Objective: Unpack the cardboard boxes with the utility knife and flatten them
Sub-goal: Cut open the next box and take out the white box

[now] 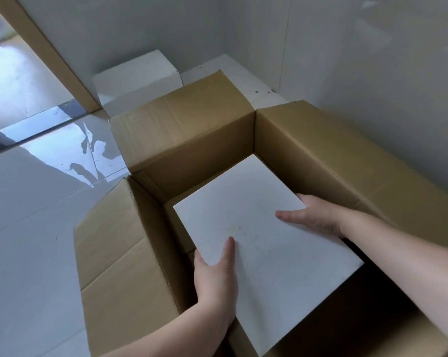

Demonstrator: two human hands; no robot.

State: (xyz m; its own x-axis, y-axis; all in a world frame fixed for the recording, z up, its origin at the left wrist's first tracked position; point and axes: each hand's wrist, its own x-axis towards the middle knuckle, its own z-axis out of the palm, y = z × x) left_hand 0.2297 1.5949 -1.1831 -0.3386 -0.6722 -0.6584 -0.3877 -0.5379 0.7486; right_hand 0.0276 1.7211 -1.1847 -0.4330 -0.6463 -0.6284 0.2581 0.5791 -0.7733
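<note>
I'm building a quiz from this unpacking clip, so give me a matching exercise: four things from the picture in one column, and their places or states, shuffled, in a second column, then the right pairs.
Things:
1. cardboard box
2. white block in the box
3. white blocks on the floor
4. left hand

Places or states:
A. stand against the wall, beyond the box
B. grips the near left edge of the block, thumb on top
C. flaps folded outward, top open
D. held between both hands, inside the open top

Pairs: 1-C, 2-D, 3-A, 4-B

The right hand holds the block's right edge.
</note>
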